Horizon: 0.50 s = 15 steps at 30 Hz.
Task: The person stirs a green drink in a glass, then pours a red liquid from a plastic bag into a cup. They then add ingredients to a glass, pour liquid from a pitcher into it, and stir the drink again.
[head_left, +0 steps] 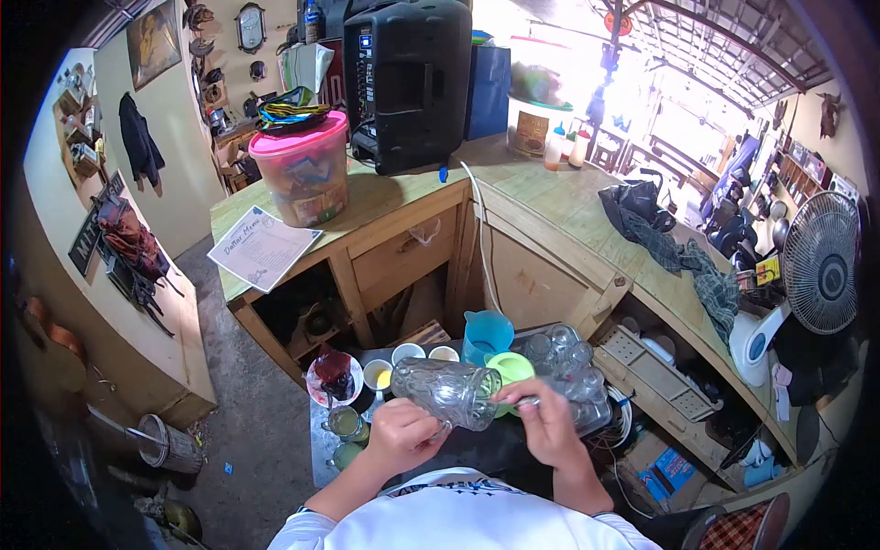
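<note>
My left hand (408,434) is closed round the handle of a clear glass mug (446,392), which lies tilted almost on its side with its mouth to the right. At that mouth, my right hand (548,429) grips a thin metal utensil (529,401), perhaps a spoon; most of it is hidden by the fingers. Just behind the mug stand a light green container (511,367) and a blue plastic jug (487,335). To the left are a white cup with something yellow (377,374), more white cups (409,352), and a plate (317,390) with a dark red bag or lump (333,372).
Several upturned glasses (559,353) crowd the dark table's right side. Glass mugs (346,423) stand at its left edge. A wooden counter (385,213) wraps around ahead, carrying a pink-lidded bucket (301,174), a black speaker (410,87), a menu sheet (263,247) and a fan (820,263).
</note>
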Motion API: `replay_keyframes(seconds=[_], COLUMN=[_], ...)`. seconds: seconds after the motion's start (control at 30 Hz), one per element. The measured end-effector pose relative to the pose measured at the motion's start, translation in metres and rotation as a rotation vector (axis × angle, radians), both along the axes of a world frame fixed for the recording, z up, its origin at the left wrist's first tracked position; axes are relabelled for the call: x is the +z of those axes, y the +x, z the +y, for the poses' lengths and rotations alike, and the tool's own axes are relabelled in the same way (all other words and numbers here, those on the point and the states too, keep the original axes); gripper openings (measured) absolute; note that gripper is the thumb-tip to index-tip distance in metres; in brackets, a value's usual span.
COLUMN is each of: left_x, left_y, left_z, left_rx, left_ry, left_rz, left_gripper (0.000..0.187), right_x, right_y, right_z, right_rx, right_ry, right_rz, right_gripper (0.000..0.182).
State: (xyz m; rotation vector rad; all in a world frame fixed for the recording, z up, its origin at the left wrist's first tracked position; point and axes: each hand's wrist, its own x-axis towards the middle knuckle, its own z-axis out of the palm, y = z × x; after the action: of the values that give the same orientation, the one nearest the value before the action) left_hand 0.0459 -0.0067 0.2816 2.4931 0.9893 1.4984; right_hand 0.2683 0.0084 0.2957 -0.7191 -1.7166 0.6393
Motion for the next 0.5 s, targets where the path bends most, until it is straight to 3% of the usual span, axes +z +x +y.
replay_keyframes(seconds=[0.03,0.1,0.13,0.27,0.3,0.37,0.43,0.5], left_x=[-0.001,-0.004,-0.004,-0.003,-0.003,-0.002,-0.002,-0.005], left_y=[0.001,0.002,0.002,0.007,0.009,0.008,0.008,0.009], left_z=[0.001,0.000,0.000,0.000,0.001,0.002,0.003,0.003], left_rx=[-0.001,0.064,0.067,0.094,0.105,0.113,0.126,0.124], left_ry=[0.005,0.111,0.108,0.166,0.182,0.205,0.223,0.219], left_rz=[0.002,0.003,0.002,0.061,0.093,0.111,0.128,0.129], left_gripper=[0.025,0.022,0.022,0.024,0.024,0.024,0.024,0.023], right_x=[-0.004,-0.008,-0.012,-0.013,-0.007,-0.019,-0.022,-0.018], right_y=[0.004,0.021,0.030,0.017,0.012,0.014,0.034,0.033], right_z=[-0.004,-0.008,-0.005,-0.016,-0.021,-0.018,-0.009,-0.010], right_rx=[-0.001,0.079,0.083,0.260,0.367,0.365,0.325,0.204], right_ry=[0.005,-0.378,-0.386,-0.659,-0.680,-0.670,-0.688,-0.672], right_rz=[0.002,0.269,0.419,0.371,0.285,0.466,0.750,0.719], right_gripper=[0.028,0.033,0.039,0.042,0.039,0.041,0.043,0.045])
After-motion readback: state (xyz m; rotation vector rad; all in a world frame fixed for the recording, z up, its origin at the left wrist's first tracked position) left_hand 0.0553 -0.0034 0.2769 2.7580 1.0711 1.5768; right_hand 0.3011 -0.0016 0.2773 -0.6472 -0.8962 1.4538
